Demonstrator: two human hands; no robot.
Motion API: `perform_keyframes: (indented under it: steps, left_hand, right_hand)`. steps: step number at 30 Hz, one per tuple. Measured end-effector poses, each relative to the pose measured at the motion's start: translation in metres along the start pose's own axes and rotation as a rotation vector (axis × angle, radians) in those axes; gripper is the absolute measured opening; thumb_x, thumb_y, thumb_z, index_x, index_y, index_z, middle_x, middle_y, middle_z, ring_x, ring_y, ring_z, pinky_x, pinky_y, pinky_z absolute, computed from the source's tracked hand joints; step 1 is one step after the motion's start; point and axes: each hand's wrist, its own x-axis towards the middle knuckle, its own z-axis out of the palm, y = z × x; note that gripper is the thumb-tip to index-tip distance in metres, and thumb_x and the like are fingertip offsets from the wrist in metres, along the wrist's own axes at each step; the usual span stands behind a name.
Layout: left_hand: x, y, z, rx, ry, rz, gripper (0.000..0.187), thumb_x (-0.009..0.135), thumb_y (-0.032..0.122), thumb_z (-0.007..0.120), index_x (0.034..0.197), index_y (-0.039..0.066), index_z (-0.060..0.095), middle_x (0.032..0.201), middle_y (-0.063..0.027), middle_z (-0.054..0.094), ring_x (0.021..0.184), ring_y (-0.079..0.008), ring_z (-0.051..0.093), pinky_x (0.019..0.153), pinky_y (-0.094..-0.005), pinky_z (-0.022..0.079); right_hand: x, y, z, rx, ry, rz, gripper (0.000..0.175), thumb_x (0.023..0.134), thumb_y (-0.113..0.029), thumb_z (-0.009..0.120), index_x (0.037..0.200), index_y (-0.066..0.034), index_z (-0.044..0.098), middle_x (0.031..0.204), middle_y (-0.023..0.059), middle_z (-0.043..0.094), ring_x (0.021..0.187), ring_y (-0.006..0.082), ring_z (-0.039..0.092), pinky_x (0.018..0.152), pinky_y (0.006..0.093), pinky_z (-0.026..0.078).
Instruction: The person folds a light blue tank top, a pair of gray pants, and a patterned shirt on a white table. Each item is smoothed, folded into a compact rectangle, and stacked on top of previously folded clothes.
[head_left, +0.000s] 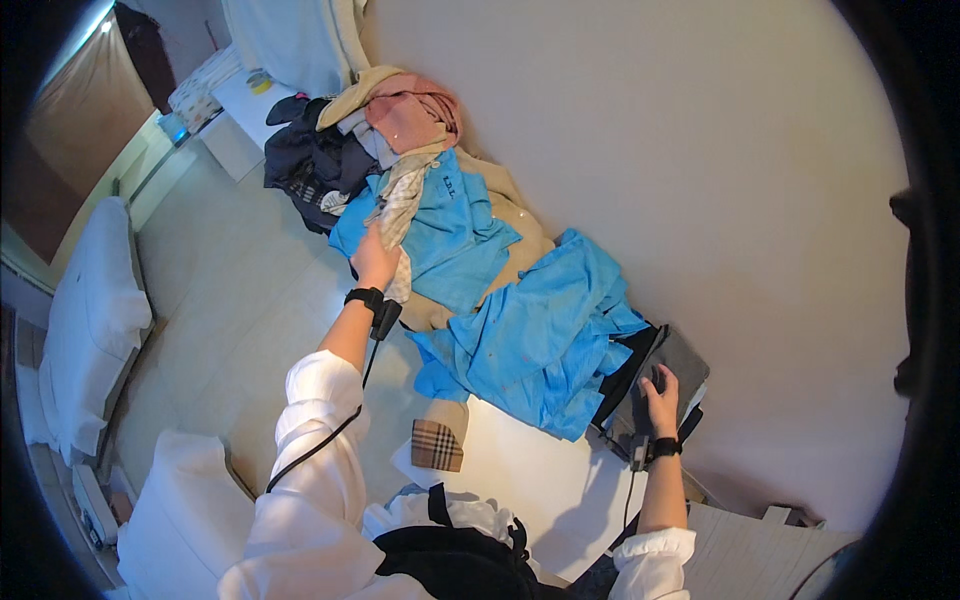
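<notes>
A long heap of clothes lies along the wall. My left hand (376, 259) grips a cream checked cloth (402, 202) that trails over a blue garment (450, 232) bearing small dark letters. A second blue garment (532, 330), crumpled, covers the near part of the heap. Beige fabric (517, 217) shows between and behind the two. At the near right end, my right hand (661, 390) is at a dark grey fabric bag or case (686, 365), fingers apart; whether they touch it cannot be told. Below the second blue garment lies a piece of brown plaid fabric (437, 445).
Dark clothes (322, 150) and a pink-brown cloth (412, 112) are piled at the far end. Beyond stands a white surface with a yellow tape roll (259, 82). White-covered seats (97, 330) stand at left, and a wall (712, 187) rises at right. Cables run from both wrists.
</notes>
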Motion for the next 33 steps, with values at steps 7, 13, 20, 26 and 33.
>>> perform_keyframes:
  steps: [7, 13, 20, 26, 33]
  left_hand:
    - [-0.040, 0.078, 0.011, -0.798, -0.259, 0.113, 0.048, 0.077, 0.004, 0.061, 0.123, -0.004, 0.051, 0.114, -0.0163, 0.062, 0.103, -0.0201, 0.059, 0.087, -0.0302, 0.045]
    - [-0.135, 0.146, -0.001, -0.832, -0.523, 0.499, 0.039, 0.075, 0.000, 0.058, 0.113, -0.005, 0.056, 0.109, -0.0104, 0.060, 0.103, -0.0158, 0.056, 0.090, -0.0301, 0.045]
    - [-0.265, 0.126, -0.012, -0.751, -1.301, 0.872, 0.043, 0.073, 0.010, 0.065, 0.114, 0.001, 0.058, 0.094, -0.0119, 0.055, 0.089, -0.0241, 0.056, 0.077, -0.0328, 0.045]
    - [-0.284, 0.045, 0.019, -0.465, -1.479, 0.437, 0.035, 0.084, 0.028, 0.067, 0.109, 0.005, 0.062, 0.088, -0.0061, 0.064, 0.082, -0.0150, 0.060, 0.074, -0.0285, 0.047]
    - [-0.293, -0.022, 0.088, -0.069, -0.679, 0.114, 0.090, 0.066, 0.037, 0.079, 0.133, -0.001, 0.032, 0.114, -0.0210, 0.048, 0.102, -0.0307, 0.050, 0.087, -0.0408, 0.044]
  right_hand:
    - [-0.068, -0.109, 0.064, 0.698, -0.204, -0.097, 0.027, 0.087, -0.008, 0.061, 0.111, -0.0011, 0.055, 0.104, 0.0086, 0.062, 0.097, 0.0148, 0.056, 0.086, 0.0285, 0.045]
    - [-0.080, -0.177, 0.092, 1.276, -0.590, 0.023, 0.055, 0.092, -0.040, 0.049, 0.130, -0.0012, 0.043, 0.126, 0.0149, 0.052, 0.113, 0.0229, 0.052, 0.095, 0.0346, 0.042]
    - [-0.110, -0.154, 0.045, 1.303, -0.811, 0.246, 0.053, 0.086, -0.018, 0.056, 0.132, 0.0005, 0.038, 0.113, 0.0187, 0.058, 0.100, 0.0285, 0.062, 0.085, 0.0368, 0.052]
    - [-0.204, -0.066, 0.027, 0.974, -0.488, 0.206, 0.054, 0.074, 0.002, 0.062, 0.126, 0.0019, 0.047, 0.112, 0.0063, 0.061, 0.102, 0.0157, 0.057, 0.092, 0.0303, 0.043]
    - [-0.330, 0.014, -0.001, 1.037, -0.323, 0.266, 0.061, 0.065, 0.003, 0.064, 0.124, 0.0027, 0.050, 0.117, 0.0071, 0.060, 0.107, 0.0165, 0.056, 0.095, 0.0302, 0.040]
